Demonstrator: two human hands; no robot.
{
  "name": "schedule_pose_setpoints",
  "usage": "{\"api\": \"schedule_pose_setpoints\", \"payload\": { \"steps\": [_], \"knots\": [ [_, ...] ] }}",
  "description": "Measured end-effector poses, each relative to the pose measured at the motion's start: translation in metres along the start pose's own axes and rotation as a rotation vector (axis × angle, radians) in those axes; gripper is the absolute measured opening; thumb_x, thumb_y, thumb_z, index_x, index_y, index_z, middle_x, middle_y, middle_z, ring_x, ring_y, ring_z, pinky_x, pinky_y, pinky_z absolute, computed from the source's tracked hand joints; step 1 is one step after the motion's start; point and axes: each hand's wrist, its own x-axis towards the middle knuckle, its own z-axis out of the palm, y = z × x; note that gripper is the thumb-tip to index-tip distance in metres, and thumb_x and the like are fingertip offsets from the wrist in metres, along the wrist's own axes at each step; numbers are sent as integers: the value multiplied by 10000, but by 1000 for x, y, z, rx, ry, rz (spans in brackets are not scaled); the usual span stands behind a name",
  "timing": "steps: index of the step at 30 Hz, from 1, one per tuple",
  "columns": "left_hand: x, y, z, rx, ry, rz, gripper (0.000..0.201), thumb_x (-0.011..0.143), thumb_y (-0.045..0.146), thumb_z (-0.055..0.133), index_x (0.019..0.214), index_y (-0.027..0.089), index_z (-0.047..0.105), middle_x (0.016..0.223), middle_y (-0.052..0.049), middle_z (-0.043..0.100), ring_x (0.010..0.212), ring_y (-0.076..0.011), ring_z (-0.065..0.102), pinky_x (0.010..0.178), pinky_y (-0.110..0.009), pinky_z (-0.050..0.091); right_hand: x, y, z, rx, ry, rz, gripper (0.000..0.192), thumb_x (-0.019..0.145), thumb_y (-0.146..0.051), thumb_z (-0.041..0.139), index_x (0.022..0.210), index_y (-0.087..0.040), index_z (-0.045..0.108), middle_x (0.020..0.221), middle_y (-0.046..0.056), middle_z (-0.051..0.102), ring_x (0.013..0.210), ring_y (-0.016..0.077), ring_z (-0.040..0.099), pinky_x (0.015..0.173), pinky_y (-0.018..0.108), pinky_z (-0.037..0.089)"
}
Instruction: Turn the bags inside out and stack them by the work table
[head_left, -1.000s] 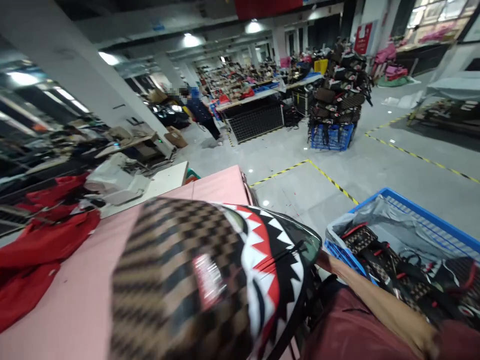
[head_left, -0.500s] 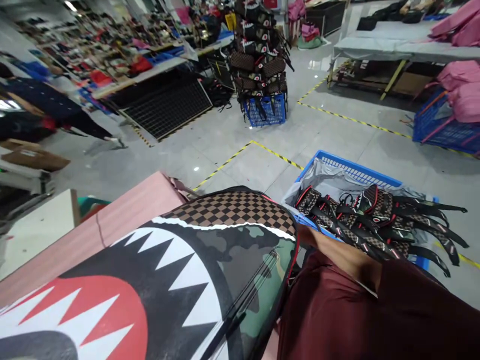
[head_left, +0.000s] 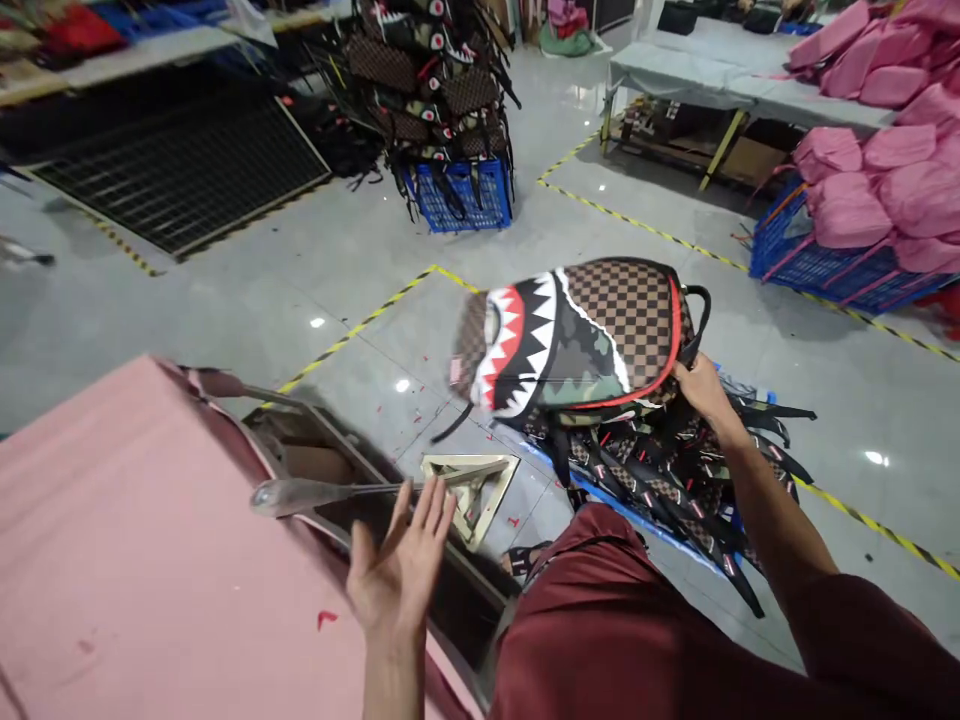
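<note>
My right hand (head_left: pixel 703 386) grips a backpack (head_left: pixel 589 345) at its top end, beside the black carry loop. The backpack has brown checks, camouflage and a shark-mouth print, and hangs tilted above a pile of similar bags (head_left: pixel 660 475). Over the edge of the pink-covered table (head_left: pixel 150 560), my left hand (head_left: pixel 401 560) is spread with the palm up. A screwdriver-like tool with a clear handle (head_left: pixel 300 495) lies across that edge, its thin shaft running to the left fingers. Whether the fingers touch the shaft I cannot tell.
The pile sits in a blue crate (head_left: pixel 637 520), mostly covered, by my legs. Another blue crate (head_left: pixel 469 195) carries a tall stack of backpacks. Pink bags (head_left: pixel 892 190) fill a crate at the right, near a grey-topped table (head_left: pixel 697 80). Yellow-black tape (head_left: pixel 360 325) marks the floor.
The backpack has gone from the pink-covered table to above the crate at the right, carried by my right hand. My left hand and the tool have come into view. The camera has turned.
</note>
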Motion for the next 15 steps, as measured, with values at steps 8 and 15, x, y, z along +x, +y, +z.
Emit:
{"api": "schedule_pose_setpoints", "payload": {
  "steps": [8,15],
  "knots": [
    [-5,-68,-44,-45,166,-215,710,1205,361,472,1862,221,241,1549,-272,726,1420,-345,743,1150,-474,673,-7,176,27,-890,-481,599,564,1035,-256,685,1546,-60,549,1408,327,729,1355,373,726,1076,426,506],
    [-23,-81,-35,-19,487,-128,601,1208,236,409,1809,231,405,1328,-201,856,1170,-261,869,986,-361,734,-45,247,16,-1027,-582,718,489,1062,-129,441,1491,-137,676,1342,330,740,1349,382,739,1026,485,511]
  ]
}}
